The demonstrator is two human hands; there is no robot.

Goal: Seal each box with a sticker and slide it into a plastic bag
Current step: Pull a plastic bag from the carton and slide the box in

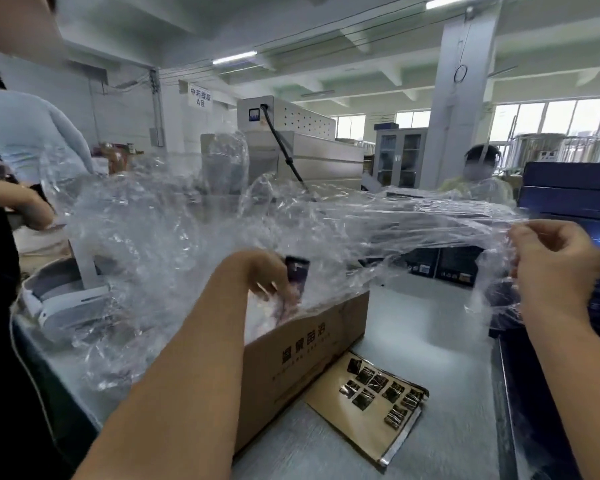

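My left hand (269, 277) grips a small dark purple box (297, 271) above an open cardboard carton (305, 348), under loose clear film. My right hand (555, 268) pinches the edge of a clear plastic bag (413, 226) and holds it stretched out at chest height, the film running left toward a crumpled heap of bags (136, 237). A tan sticker sheet (371, 393) with several dark stickers lies flat on the table (430, 323) to the right of the carton.
Stacked dark blue boxes (575, 192) stand at the right edge, more dark boxes (440, 268) behind the film. A white machine (291, 140) sits at the back. One person (25, 143) stands at the left, another (478, 174) sits far right. A round white device (59, 296) rests left.
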